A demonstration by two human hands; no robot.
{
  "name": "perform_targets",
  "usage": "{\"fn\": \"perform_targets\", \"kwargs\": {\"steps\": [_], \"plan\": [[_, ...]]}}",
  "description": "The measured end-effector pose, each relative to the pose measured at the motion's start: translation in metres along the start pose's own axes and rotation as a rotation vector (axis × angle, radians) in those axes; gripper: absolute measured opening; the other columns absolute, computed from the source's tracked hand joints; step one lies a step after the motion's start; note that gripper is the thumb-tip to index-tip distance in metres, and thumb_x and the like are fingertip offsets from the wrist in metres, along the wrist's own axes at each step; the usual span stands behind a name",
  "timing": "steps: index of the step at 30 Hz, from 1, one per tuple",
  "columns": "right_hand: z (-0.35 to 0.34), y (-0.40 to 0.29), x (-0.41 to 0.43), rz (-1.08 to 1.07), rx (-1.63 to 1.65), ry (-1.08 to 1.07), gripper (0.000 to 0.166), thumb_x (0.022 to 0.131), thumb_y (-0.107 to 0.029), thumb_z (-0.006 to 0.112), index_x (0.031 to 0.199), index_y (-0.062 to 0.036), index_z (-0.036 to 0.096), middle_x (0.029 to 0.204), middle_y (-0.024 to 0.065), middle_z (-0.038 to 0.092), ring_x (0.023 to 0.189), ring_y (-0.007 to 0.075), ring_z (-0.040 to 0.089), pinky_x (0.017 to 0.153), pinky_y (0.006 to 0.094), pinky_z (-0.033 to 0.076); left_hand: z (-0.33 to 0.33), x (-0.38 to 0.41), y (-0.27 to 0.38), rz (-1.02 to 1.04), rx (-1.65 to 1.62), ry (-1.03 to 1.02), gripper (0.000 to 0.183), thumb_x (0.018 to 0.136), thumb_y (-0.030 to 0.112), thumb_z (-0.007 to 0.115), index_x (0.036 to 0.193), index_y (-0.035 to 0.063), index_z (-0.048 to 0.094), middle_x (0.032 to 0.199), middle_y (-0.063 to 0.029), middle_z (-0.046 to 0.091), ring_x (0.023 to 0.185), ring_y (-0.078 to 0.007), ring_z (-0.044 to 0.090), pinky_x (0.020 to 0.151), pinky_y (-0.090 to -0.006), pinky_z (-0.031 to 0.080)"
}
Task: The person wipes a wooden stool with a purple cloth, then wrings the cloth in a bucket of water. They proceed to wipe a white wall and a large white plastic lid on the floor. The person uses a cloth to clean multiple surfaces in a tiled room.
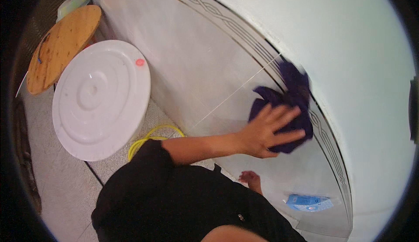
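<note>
My left hand [262,134] presses a dark purple cloth [293,121] flat against the tiled wall [209,75], fingers spread over it. The cloth is bunched, and one end reaches up over the patterned border strip [226,19]. Hand and cloth look blurred. Lower down, beyond the black shirt [157,193], my right hand [250,178] hangs near the wall. Its fingers are loosely bent and somewhat apart, with nothing seen in them. Most of the right forearm is hidden behind the shirt.
A large white lidded tub [101,104] stands at left, beside a round wooden board [65,50]. A coiled yellow hose [140,144] lies on the speckled floor [55,176]. On the wall at lower right is a blue packet [307,202]. Above the border, the wall [353,62] is plain white.
</note>
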State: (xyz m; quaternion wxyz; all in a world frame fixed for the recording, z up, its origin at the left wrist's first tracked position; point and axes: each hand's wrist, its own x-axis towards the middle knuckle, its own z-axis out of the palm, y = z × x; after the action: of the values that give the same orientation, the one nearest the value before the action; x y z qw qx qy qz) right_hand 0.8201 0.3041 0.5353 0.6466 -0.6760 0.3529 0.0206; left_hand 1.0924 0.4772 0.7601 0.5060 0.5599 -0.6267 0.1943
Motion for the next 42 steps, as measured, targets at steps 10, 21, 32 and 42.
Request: {"fn": "perform_targets", "kwargs": {"steps": [10, 21, 32, 42], "plan": [[-0.059, 0.081, -0.040, 0.195, -0.366, 0.015, 0.026, 0.090, -0.022, 0.060, 0.100, 0.0013, 0.062, 0.090, 0.0106, 0.068, 0.078, 0.0183, 0.066, 0.073, 0.0307, 0.053, 0.000, -0.016, -0.119, -0.148, 0.470, 0.586, 0.066, 0.055, 0.034, 0.074, 0.118, 0.0191, 0.060, 0.135, -0.0190, 0.043, 0.123, -0.0440, 0.037, 0.100, -0.0597, 0.027], [-0.075, 0.068, -0.031, 0.126, -0.185, -0.196, 0.025, 0.090, -0.020, 0.060, 0.102, 0.0020, 0.062, 0.090, 0.0109, 0.068, 0.080, 0.0182, 0.065, 0.075, 0.0305, 0.052, -0.051, -0.039, -0.203, -0.515, 0.754, 1.052, 0.072, 0.084, 0.035, 0.058, 0.138, -0.0061, 0.032, 0.143, -0.0352, 0.022, 0.132, -0.0479, 0.025, 0.110, -0.0485, 0.019], [-0.099, 0.063, -0.054, 0.202, -0.219, -0.262, 0.025, 0.089, -0.018, 0.060, 0.103, 0.0026, 0.061, 0.090, 0.0113, 0.068, 0.082, 0.0181, 0.065, 0.077, 0.0304, 0.052, 0.168, -0.074, -0.001, -0.131, 0.679, 0.070, 0.071, 0.072, 0.032, 0.064, 0.139, 0.0269, 0.042, 0.137, -0.0186, 0.041, 0.129, -0.0397, 0.037, 0.101, -0.0664, 0.025], [-0.117, 0.078, -0.046, 0.312, -0.304, -0.263, 0.024, 0.088, -0.015, 0.061, 0.104, 0.0033, 0.061, 0.091, 0.0116, 0.068, 0.084, 0.0181, 0.065, 0.079, 0.0303, 0.051, 0.062, -0.159, -0.159, -0.792, 0.532, 0.745, 0.086, 0.064, 0.024, 0.064, 0.142, 0.0110, 0.032, 0.147, -0.0275, 0.015, 0.132, -0.0488, 0.021, 0.108, -0.0526, 0.024]]}}
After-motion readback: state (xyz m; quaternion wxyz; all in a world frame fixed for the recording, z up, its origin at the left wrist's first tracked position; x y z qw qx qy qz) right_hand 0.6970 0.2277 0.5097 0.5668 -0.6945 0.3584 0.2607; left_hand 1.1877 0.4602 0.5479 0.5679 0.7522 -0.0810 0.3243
